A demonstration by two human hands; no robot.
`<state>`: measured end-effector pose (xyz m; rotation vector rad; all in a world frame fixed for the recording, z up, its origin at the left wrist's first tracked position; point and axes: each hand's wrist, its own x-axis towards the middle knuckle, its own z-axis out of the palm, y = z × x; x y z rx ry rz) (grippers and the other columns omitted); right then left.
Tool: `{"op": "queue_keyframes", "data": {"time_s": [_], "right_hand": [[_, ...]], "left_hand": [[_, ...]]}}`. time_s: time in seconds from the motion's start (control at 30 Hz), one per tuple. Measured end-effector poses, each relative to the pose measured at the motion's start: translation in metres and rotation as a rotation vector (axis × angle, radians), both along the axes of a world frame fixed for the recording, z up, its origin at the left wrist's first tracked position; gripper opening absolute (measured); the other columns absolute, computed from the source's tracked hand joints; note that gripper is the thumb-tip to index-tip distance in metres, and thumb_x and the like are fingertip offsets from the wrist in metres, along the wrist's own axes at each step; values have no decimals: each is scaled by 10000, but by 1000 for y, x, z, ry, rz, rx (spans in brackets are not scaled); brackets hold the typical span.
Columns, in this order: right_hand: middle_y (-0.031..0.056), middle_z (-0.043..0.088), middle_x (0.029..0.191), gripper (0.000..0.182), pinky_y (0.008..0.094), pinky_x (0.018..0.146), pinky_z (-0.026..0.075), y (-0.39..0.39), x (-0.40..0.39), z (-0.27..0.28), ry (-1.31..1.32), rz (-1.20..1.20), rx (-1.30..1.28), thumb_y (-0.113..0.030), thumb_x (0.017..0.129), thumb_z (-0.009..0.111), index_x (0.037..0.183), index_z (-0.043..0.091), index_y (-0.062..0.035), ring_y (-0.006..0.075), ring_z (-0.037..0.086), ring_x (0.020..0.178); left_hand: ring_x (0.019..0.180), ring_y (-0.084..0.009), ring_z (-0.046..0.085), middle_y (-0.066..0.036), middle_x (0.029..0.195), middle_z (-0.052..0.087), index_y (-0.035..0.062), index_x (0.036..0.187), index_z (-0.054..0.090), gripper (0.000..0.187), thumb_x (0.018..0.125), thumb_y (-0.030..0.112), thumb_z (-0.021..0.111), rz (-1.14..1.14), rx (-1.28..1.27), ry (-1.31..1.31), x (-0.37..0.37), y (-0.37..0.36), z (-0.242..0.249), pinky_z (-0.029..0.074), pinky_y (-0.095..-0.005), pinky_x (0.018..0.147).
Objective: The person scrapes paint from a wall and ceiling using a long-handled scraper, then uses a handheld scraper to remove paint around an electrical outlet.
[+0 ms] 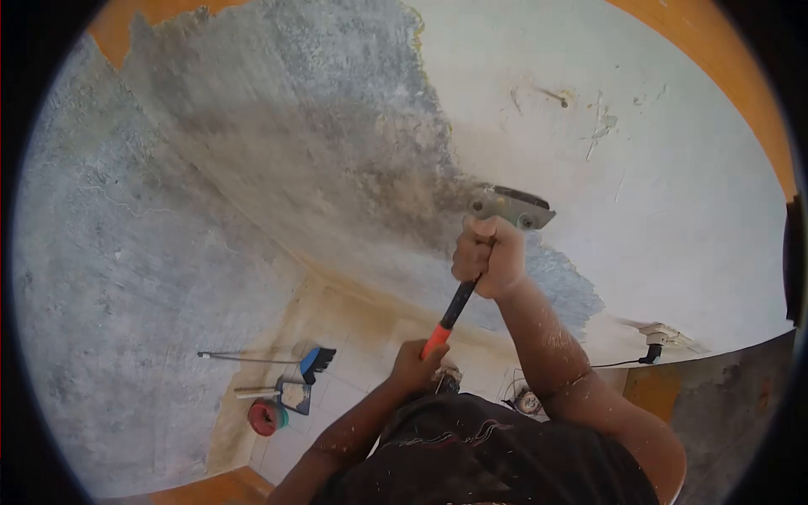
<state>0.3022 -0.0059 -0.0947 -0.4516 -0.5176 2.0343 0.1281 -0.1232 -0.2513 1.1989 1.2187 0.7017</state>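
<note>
My right hand (492, 257) is closed round the upper shaft of a long-handled wall scraper, just below its head (512, 207). My left hand (416, 364) grips the orange lower end of the same black handle (459, 305). The grey metal head lies against the wall (539, 135), where pale paint meets stripped grey plaster (337, 126). Its blade edge faces right, near the ragged paint border. White flakes speckle my forearms and dark shirt (488, 446).
On the tiled floor (337, 396) at lower left are a blue broom (317, 365), a dustpan (295, 395) and a red bucket (267, 417). A wall socket (661, 335) holds a black plug with a cable. A nail-like stub (555, 98) sticks out of the painted wall.
</note>
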Motion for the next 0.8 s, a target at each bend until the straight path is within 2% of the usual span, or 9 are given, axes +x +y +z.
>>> {"op": "queue_keyframes", "data": {"time_s": [0.23, 0.27, 0.37, 0.43, 0.5, 0.53, 0.63, 0.77, 0.8], "right_hand": [[-78, 195, 433, 316, 240, 365, 149, -18, -6, -19, -105, -134, -186, -248, 787, 442, 542, 247, -205, 69, 149, 356], [-61, 204, 450, 332, 255, 385, 163, -13, -3, -18, -50, -113, -167, -219, 756, 475, 522, 242, -188, 80, 169, 378], [-63, 202, 447, 341, 257, 380, 159, -2, -6, 9, -97, -97, 29, -229, 756, 481, 517, 241, -189, 82, 172, 375], [-63, 205, 447, 349, 254, 376, 159, -4, -7, 6, -80, -114, 22, -232, 762, 477, 510, 238, -192, 84, 170, 371], [-61, 205, 445, 352, 251, 374, 160, -10, -8, -12, -70, -160, -100, -226, 759, 478, 505, 236, -193, 83, 169, 368], [-60, 211, 447, 352, 250, 371, 160, -13, -8, -18, -36, -113, -152, -223, 754, 481, 505, 234, -192, 81, 170, 368], [-60, 220, 450, 354, 252, 371, 156, -4, -6, 0, -32, -79, -32, -228, 749, 488, 506, 233, -192, 80, 173, 370], [-60, 228, 453, 355, 248, 374, 152, -4, -10, 14, -61, -136, 12, -233, 755, 480, 511, 225, -196, 76, 166, 374], [-60, 221, 449, 347, 249, 375, 151, -6, -10, 12, -70, -172, 4, -235, 757, 472, 517, 225, -195, 77, 161, 375]], "left_hand": [[499, -77, 446, -10, 522, 494, 0, 640, 547, 417, 830, 368, 594, -36, -177, -49, 0, -24, 10, 374, -293, 461], [498, -66, 469, 14, 557, 488, 52, 652, 511, 361, 858, 342, 569, -63, 19, 120, 1, -19, 12, 364, -233, 430], [490, -65, 457, 16, 553, 481, 55, 648, 514, 361, 858, 343, 569, -68, -19, -3, -1, 6, 21, 363, -231, 432], [489, -63, 460, 15, 544, 483, 58, 641, 518, 362, 857, 344, 572, -66, 11, -35, -2, 5, 29, 364, -231, 432], [506, -74, 483, -13, 540, 535, 6, 659, 592, 402, 841, 364, 593, -14, -139, -76, 1, -10, 39, 400, -262, 477], [494, -73, 479, -10, 539, 535, 5, 652, 588, 410, 835, 372, 599, -46, -95, 90, 0, -15, 28, 401, -263, 473], [494, -69, 468, -6, 531, 522, 8, 630, 574, 418, 826, 376, 607, -24, -100, 54, 4, -5, 58, 394, -268, 467], [483, -64, 470, 9, 520, 500, 44, 605, 531, 430, 841, 401, 575, -118, 112, 94, -7, 14, 28, 378, -249, 442], [512, -84, 465, -28, 515, 489, 4, 601, 532, 457, 810, 402, 610, -100, -26, 76, -5, 11, 42, 391, -293, 485]]}}
